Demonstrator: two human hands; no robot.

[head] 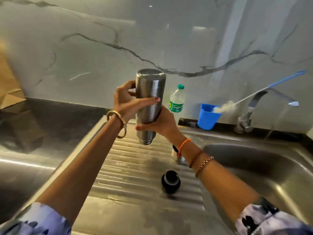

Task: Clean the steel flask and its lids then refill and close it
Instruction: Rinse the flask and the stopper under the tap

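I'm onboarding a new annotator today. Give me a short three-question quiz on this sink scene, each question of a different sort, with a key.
1. True or false: the steel flask is held upside down, mouth toward the ribbed drainboard.
2. Multiple choice: where does the black lid lie? A) in the sink basin B) on the drainboard C) in the blue cup
3. Fill in: the long bottle brush rests with its bristle end in the blue ____.

Key
1. True; the left hand holds it near the base and the right hand lower down, and water runs from the tap.
2. B
3. cup
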